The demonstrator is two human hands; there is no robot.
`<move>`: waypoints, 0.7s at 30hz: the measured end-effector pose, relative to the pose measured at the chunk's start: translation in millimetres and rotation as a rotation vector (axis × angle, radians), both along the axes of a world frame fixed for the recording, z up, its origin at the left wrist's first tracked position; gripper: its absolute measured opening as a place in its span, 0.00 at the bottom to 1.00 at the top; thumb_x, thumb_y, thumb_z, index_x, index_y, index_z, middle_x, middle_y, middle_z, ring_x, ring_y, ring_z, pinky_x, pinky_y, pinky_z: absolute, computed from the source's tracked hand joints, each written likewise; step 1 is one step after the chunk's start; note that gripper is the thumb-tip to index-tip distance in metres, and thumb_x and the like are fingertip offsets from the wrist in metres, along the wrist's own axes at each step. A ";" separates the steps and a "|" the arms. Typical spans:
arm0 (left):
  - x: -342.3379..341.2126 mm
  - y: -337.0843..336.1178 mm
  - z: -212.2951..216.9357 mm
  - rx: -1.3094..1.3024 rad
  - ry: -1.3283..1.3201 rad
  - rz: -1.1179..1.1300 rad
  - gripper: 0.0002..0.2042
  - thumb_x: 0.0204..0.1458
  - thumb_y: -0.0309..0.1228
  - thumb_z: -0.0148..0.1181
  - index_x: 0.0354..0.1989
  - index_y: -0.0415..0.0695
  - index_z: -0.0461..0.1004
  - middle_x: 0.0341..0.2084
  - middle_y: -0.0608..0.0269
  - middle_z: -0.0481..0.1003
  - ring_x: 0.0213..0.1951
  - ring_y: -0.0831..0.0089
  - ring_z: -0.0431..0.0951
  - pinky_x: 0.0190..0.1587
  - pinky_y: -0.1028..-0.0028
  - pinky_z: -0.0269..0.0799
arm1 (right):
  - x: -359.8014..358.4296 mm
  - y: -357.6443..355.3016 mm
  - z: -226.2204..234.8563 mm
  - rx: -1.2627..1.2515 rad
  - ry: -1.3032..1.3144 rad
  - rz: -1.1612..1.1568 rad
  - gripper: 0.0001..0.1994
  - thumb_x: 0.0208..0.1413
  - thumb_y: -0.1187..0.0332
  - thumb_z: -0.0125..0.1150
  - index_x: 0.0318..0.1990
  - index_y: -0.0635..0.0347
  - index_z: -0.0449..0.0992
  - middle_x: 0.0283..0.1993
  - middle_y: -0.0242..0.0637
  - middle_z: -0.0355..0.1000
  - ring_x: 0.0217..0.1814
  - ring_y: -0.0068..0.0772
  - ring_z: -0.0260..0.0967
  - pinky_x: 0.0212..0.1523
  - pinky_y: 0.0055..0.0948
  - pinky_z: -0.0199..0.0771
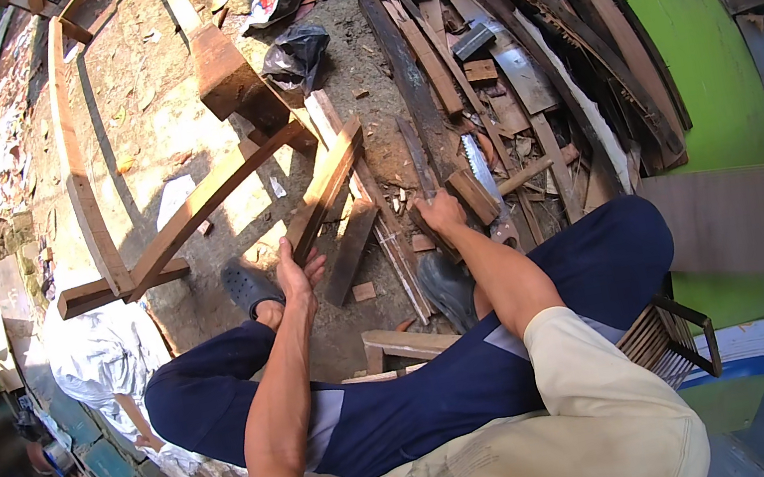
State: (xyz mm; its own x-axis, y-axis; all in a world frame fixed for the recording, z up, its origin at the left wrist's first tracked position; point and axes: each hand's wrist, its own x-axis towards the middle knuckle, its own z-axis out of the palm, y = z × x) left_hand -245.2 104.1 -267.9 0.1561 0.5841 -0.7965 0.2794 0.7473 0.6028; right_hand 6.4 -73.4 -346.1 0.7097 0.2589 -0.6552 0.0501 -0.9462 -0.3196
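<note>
Left hand (295, 275) gripped the plank (326, 190) at its lower end, fingers wrapped. Right hand (440, 214) closed on a stick (417, 164) beside the saw (486, 183).

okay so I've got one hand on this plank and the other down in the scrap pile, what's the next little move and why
Probably close the right hand on the dark strip it touches and lift it clear. The left hand already grips the lower end of the tilted plank, and the handsaw lies just right of that hand, so lift away from its teeth.
</note>
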 end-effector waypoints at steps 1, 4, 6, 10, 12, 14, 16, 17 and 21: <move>2.5 -3.3 -3.9 0.003 -0.023 0.003 0.41 0.59 0.68 0.46 0.61 0.38 0.69 0.46 0.52 0.80 0.37 0.69 0.84 0.30 0.78 0.78 | -0.1 -2.8 -4.1 0.004 0.000 0.010 0.33 0.56 0.43 0.61 0.56 0.65 0.74 0.55 0.58 0.76 0.60 0.60 0.73 0.59 0.52 0.72; 10.7 -7.7 -10.3 -0.011 -0.049 -0.112 0.41 0.59 0.67 0.49 0.63 0.38 0.66 0.45 0.52 0.80 0.36 0.69 0.84 0.31 0.76 0.78 | 1.7 -15.9 -11.8 0.019 -0.008 0.032 0.29 0.56 0.45 0.62 0.53 0.63 0.75 0.53 0.56 0.77 0.57 0.58 0.75 0.57 0.51 0.73; 20.5 -8.1 -13.7 0.044 -0.013 -0.217 0.38 0.59 0.64 0.54 0.60 0.39 0.64 0.42 0.52 0.79 0.36 0.70 0.82 0.35 0.73 0.76 | 5.1 -28.4 -14.1 0.036 -0.024 0.026 0.27 0.56 0.46 0.62 0.53 0.61 0.74 0.52 0.54 0.78 0.56 0.57 0.75 0.55 0.51 0.74; 34.6 -16.8 -28.2 0.217 0.126 -0.388 0.35 0.55 0.59 0.64 0.52 0.35 0.64 0.40 0.49 0.78 0.36 0.69 0.81 0.38 0.70 0.76 | 21.0 -55.2 -8.4 0.177 -0.146 -0.238 0.23 0.58 0.51 0.60 0.53 0.60 0.73 0.52 0.53 0.77 0.55 0.58 0.74 0.59 0.53 0.71; 33.0 -22.5 -40.3 0.273 0.279 -0.479 0.37 0.53 0.59 0.65 0.51 0.34 0.64 0.39 0.50 0.78 0.35 0.69 0.80 0.39 0.71 0.75 | 28.3 -71.5 0.5 0.052 -0.252 -0.363 0.24 0.58 0.53 0.60 0.54 0.61 0.72 0.55 0.51 0.76 0.58 0.56 0.73 0.61 0.53 0.69; 31.6 -27.3 -44.7 0.333 0.386 -0.721 0.49 0.44 0.68 0.64 0.56 0.32 0.61 0.37 0.43 0.79 0.40 0.53 0.82 0.48 0.61 0.76 | 28.6 -98.1 -3.2 -0.180 -0.362 -0.399 0.27 0.58 0.53 0.60 0.58 0.62 0.69 0.61 0.50 0.70 0.68 0.50 0.65 0.67 0.52 0.62; 40.3 -32.7 -32.5 0.469 0.540 -1.066 0.52 0.41 0.69 0.65 0.58 0.30 0.61 0.40 0.36 0.80 0.44 0.47 0.83 0.50 0.58 0.76 | 26.5 -120.6 -10.5 -0.443 -0.258 -0.641 0.33 0.58 0.51 0.61 0.65 0.64 0.63 0.67 0.50 0.63 0.75 0.42 0.56 0.72 0.52 0.53; 48.6 -34.1 -24.8 0.429 0.554 -1.154 0.55 0.38 0.70 0.65 0.60 0.28 0.59 0.43 0.32 0.79 0.48 0.42 0.81 0.49 0.54 0.77 | 23.0 -121.2 -10.9 -0.529 -0.237 -0.800 0.35 0.55 0.53 0.65 0.65 0.66 0.64 0.65 0.51 0.66 0.72 0.44 0.60 0.71 0.52 0.57; 57.1 -42.6 -10.1 0.468 0.545 -1.224 0.52 0.40 0.69 0.65 0.57 0.29 0.60 0.41 0.30 0.79 0.46 0.39 0.81 0.48 0.53 0.77 | 16.5 -139.2 -11.1 -0.320 0.025 -1.179 0.38 0.50 0.54 0.73 0.64 0.68 0.67 0.63 0.54 0.69 0.68 0.47 0.66 0.67 0.53 0.64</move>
